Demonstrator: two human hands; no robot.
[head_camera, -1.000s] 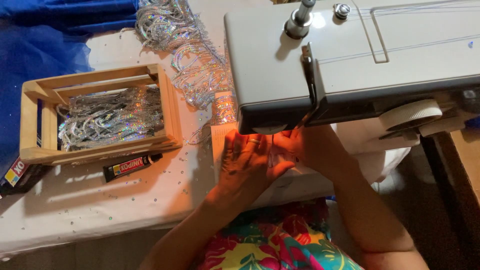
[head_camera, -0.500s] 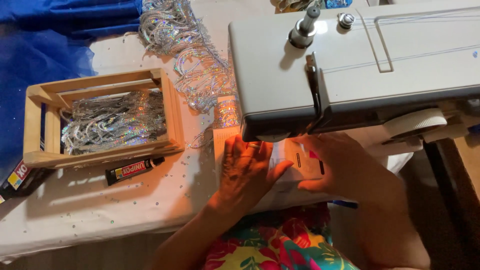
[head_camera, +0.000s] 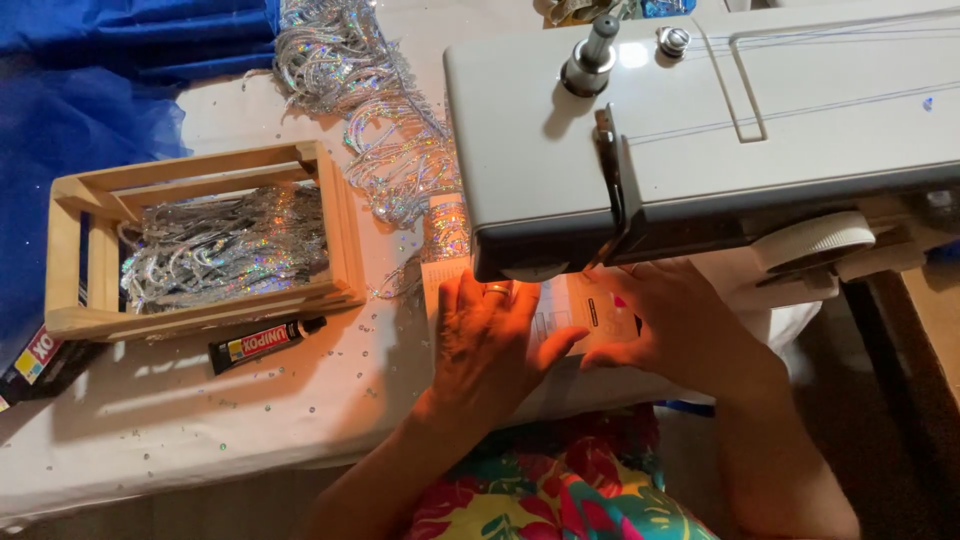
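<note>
Pressing flat with spread fingers, the left hand (head_camera: 487, 345) holds down a white printed paper (head_camera: 575, 315) beneath the sewing machine (head_camera: 720, 130). Right hand (head_camera: 680, 325), fingers loosely curved, touches the paper's other edge. Left of the left hand lie a glue tube (head_camera: 265, 343) and a wooden tray (head_camera: 75, 260) of silver fringe (head_camera: 225, 245).

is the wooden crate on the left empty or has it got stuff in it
Not empty. The wooden crate lies flat on the white table, and a heap of shiny silver fringe trim fills most of its inside.
</note>
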